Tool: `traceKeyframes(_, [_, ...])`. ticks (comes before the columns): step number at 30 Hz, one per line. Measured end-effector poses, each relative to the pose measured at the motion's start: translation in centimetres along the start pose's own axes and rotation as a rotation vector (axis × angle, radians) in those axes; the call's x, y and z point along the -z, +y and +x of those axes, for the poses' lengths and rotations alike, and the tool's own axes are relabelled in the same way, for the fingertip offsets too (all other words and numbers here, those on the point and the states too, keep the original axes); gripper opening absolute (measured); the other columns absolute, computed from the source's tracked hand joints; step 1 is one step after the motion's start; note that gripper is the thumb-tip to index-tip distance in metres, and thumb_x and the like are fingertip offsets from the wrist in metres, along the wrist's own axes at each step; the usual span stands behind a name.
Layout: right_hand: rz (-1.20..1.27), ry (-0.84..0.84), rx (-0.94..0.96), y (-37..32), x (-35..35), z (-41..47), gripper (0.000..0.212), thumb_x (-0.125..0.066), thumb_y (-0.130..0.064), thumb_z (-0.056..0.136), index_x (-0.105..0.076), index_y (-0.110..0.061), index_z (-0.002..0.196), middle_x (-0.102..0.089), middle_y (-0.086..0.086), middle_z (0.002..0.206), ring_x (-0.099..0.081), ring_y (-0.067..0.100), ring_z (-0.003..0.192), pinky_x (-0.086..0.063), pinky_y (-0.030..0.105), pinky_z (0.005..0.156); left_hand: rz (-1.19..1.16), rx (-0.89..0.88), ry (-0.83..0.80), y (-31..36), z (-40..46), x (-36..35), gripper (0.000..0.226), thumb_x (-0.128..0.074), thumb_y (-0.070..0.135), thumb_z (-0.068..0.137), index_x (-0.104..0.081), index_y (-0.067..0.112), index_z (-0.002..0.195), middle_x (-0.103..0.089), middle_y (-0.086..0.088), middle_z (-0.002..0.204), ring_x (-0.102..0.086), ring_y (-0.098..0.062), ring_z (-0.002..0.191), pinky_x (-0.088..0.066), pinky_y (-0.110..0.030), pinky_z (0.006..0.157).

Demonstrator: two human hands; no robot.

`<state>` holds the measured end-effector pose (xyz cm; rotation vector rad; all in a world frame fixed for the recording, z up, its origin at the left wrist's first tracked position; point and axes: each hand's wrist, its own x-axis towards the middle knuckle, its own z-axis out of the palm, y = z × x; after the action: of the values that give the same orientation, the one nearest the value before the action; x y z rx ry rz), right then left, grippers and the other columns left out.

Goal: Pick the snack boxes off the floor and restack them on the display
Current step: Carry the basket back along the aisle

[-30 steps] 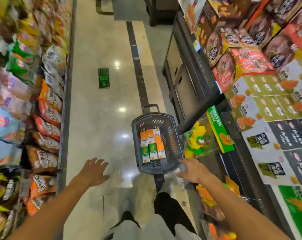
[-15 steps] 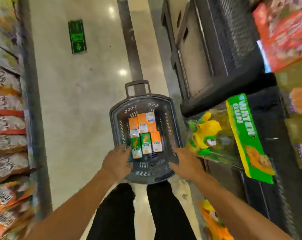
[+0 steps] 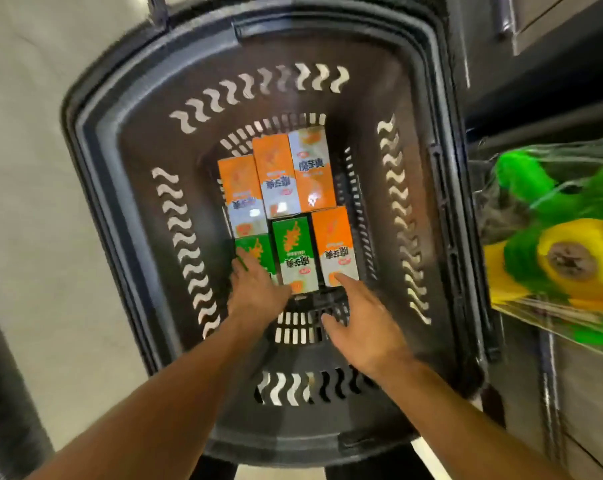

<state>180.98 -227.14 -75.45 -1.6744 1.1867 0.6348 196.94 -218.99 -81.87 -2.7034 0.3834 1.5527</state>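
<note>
A dark plastic shopping basket stands on the floor right below me. Several snack boxes lie flat in its bottom: orange ones at the back, a green one in the middle front, another green one at the front left and an orange one at the front right. My left hand lies over the near end of the front-left green box, fingers spread. My right hand reaches in with straight fingers, its fingertip touching the near end of the front-right orange box.
A clear bag with a green and yellow toy hangs at the right, close to the basket's rim. Dark shelving rises at the upper right. Pale tiled floor lies to the left of the basket.
The view has dropped much closer to the basket. Both hands have moved from the basket's near rim down inside it, onto the front row of boxes.
</note>
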Motion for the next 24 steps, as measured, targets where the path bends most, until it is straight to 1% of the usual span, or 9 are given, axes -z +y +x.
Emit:
traceKeyframes(3, [0.073,0.035,0.026,1.2,-2.0,1.3,0.068,-0.063,-0.029,0.095,-0.029,-0.031,0.154,-0.037,-0.012,0.155,-0.039,0.011,0.14,-0.037,0.035,0.116,-0.189,0.017,0.127,-0.8,1.8,-2.4,0.119,-0.08,0.014,0.078,0.009,0.009,0.157,-0.015,-0.015,0.158,-0.015,-0.033,0.147,-0.02,-0.049,0.121])
traceKeyframes(6, [0.128,0.093,0.041,2.1,-2.8,1.8,0.067,-0.065,-0.023,0.093,-0.033,-0.03,0.152,-0.041,-0.012,0.151,-0.042,0.008,0.137,-0.04,0.033,0.114,-0.32,0.025,0.19,-1.6,3.1,-3.7,0.12,-0.082,0.012,0.077,0.008,0.016,0.158,-0.015,-0.008,0.16,-0.013,-0.027,0.15,-0.019,-0.049,0.123])
traceKeyframes(8, [0.147,0.144,0.04,2.6,-2.9,2.2,0.07,-0.067,-0.021,0.092,-0.033,-0.029,0.153,-0.041,-0.012,0.15,-0.041,0.007,0.137,-0.04,0.033,0.114,-0.369,0.026,0.237,-1.7,3.5,-4.3,0.116,-0.083,0.011,0.075,-0.001,0.018,0.158,-0.023,-0.008,0.157,-0.022,-0.026,0.148,-0.026,-0.05,0.12])
traceKeyframes(10, [0.147,0.153,0.025,2.6,-2.7,2.6,0.074,-0.067,-0.02,0.092,-0.029,-0.032,0.154,-0.038,-0.013,0.152,-0.039,0.006,0.139,-0.039,0.035,0.115,-0.403,0.019,0.291,-1.7,3.5,-4.5,0.111,-0.085,0.014,0.072,-0.012,0.019,0.155,-0.036,-0.005,0.147,-0.035,-0.024,0.141,-0.036,-0.049,0.115])
traceKeyframes(12, [0.142,0.163,0.012,2.3,-2.1,3.2,0.078,-0.068,-0.02,0.091,-0.025,-0.034,0.154,-0.036,-0.014,0.153,-0.039,0.006,0.139,-0.039,0.037,0.116,-0.408,0.011,0.311,-1.5,3.2,-4.2,0.105,-0.089,0.02,0.068,-0.022,0.02,0.15,-0.048,-0.001,0.137,-0.045,-0.022,0.133,-0.044,-0.047,0.107])
traceKeyframes(15, [0.133,0.201,-0.012,2.1,-1.4,4.4,0.085,-0.072,-0.018,0.088,-0.022,-0.033,0.155,-0.041,-0.011,0.15,-0.043,0.011,0.138,-0.039,0.039,0.115,-0.427,0.017,0.306,-1.3,2.8,-3.2,0.091,-0.091,0.026,0.065,-0.035,0.026,0.137,-0.059,0.001,0.124,-0.056,-0.022,0.12,-0.048,-0.046,0.099])
traceKeyframes(19, [0.147,0.205,-0.113,1.6,-1.6,6.3,0.096,-0.074,-0.018,0.086,-0.012,-0.037,0.156,-0.04,-0.008,0.154,-0.045,0.017,0.139,-0.042,0.048,0.113,-0.434,-0.033,0.343,-1.9,1.0,-2.3,0.083,-0.088,0.044,0.063,-0.039,0.036,0.13,-0.063,0.007,0.116,-0.061,-0.02,0.11,-0.052,-0.048,0.094])
traceKeyframes(21, [0.175,0.208,-0.141,1.6,-2.1,7.7,0.102,-0.076,-0.018,0.084,-0.007,-0.038,0.155,-0.041,-0.004,0.154,-0.046,0.02,0.139,-0.042,0.052,0.112,-0.49,-0.019,0.348,-2.2,0.5,-2.4,0.08,-0.087,0.043,0.062,-0.04,0.039,0.126,-0.064,0.009,0.112,-0.063,-0.019,0.105,-0.053,-0.047,0.092])
traceKeyframes(24, [0.207,0.219,-0.187,1.4,-2.9,9.7,0.11,-0.08,-0.021,0.08,-0.001,-0.038,0.155,-0.042,-0.002,0.154,-0.046,0.022,0.139,-0.044,0.053,0.109,-0.539,0.003,0.393,-2.3,0.4,-2.8,0.077,-0.086,0.044,0.061,-0.041,0.045,0.124,-0.067,0.009,0.106,-0.065,-0.02,0.1,-0.055,-0.045,0.089])
